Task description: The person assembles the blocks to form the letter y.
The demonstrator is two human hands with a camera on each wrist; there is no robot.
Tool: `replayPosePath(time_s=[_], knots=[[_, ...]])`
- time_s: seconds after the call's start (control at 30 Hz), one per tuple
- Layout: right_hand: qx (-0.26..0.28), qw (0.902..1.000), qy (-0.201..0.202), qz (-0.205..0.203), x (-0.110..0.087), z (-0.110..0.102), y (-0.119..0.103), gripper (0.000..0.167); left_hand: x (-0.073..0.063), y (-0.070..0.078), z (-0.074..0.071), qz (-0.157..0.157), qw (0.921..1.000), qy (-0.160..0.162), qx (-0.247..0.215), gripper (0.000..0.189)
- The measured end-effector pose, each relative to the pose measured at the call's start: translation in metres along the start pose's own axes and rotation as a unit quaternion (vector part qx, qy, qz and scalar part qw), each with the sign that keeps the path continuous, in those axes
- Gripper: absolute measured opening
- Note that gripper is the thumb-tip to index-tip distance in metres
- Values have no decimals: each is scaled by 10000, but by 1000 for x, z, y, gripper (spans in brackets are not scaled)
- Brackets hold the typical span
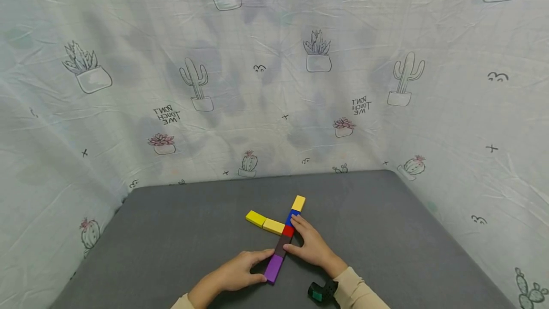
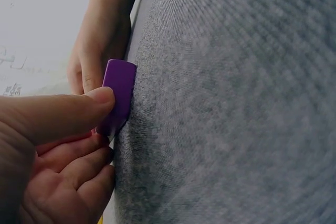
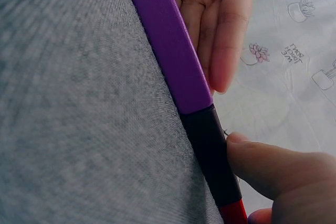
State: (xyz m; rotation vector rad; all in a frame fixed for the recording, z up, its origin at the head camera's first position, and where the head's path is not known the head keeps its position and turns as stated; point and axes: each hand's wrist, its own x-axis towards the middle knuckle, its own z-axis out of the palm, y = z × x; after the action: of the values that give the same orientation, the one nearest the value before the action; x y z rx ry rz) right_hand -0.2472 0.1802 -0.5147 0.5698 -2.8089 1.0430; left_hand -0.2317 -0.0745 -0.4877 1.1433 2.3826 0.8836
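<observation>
Flat coloured blocks lie joined in a slanting row on the grey table. A purple block forms the near end, then come a dark block, a red block, a blue block and a pale yellow block. My left hand is at the row's left side, thumb touching the purple block's near corner and index fingertip beside its far end. From the right, my right hand touches the row, thumb against the dark block and fingertips at the blue one. The left hand's other fingers are loosely bent.
Branching left from the red block are a light yellow block and a brighter yellow block. A black wrist device sits at the right sleeve. Behind the grey table hangs a pale cloth printed with cacti.
</observation>
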Motion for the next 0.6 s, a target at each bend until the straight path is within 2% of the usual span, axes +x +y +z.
replayPosePath(time_s=[0.17, 0.37, 0.6], knots=[[-24, 10000, 29, -79, -1, -1, 0, 77, 1, 2, 0, -42, 9999, -4, 123, 63], [-291, 9991, 122, -295, -2, 3, 1, 76, -1, 1, 0, -112, 9999, -59, 46, 64], [-105, 9999, -16, 41, 0, 1, 3, 78, 1, 0, -1, -121, 9999, -85, -44, 64]])
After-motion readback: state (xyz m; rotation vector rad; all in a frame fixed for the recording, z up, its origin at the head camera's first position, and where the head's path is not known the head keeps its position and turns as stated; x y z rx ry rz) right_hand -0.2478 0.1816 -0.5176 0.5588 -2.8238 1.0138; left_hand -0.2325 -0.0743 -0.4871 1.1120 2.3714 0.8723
